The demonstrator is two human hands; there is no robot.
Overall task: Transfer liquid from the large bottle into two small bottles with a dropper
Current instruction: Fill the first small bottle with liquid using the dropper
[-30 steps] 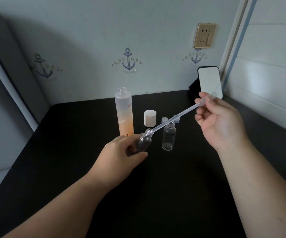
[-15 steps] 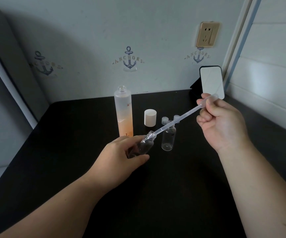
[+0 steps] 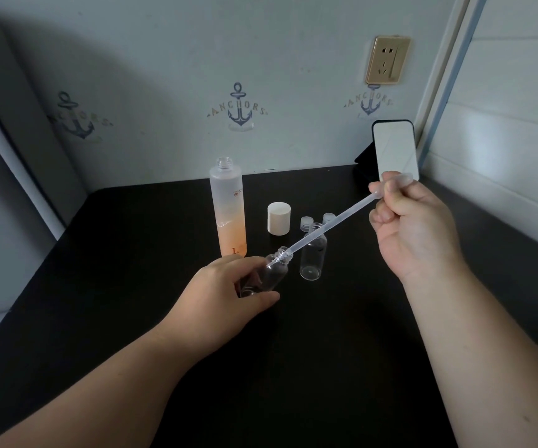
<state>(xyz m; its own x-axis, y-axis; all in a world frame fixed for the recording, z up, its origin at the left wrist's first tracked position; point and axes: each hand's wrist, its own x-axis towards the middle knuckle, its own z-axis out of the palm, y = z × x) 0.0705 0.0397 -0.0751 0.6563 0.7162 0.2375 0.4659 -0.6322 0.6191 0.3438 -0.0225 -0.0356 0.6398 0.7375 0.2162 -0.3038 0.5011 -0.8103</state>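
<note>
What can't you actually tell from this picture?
Head view only:
- Liquid in the tilted small bottle: the left hand covers its base.
- Liquid in the dropper: too translucent to tell.
- Dropper bulb: the right hand pinches it.
- Large bottle label: too small.
- Phone screen: glare.

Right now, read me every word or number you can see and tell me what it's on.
"ANCHORS": under the middle wall anchor.
"ANCHORS": right anchor, below the socket.
Left anchor: same print, too dim to read.
"1": large bottle, near its base.
Small red mark higher on it: too blurred.
</note>
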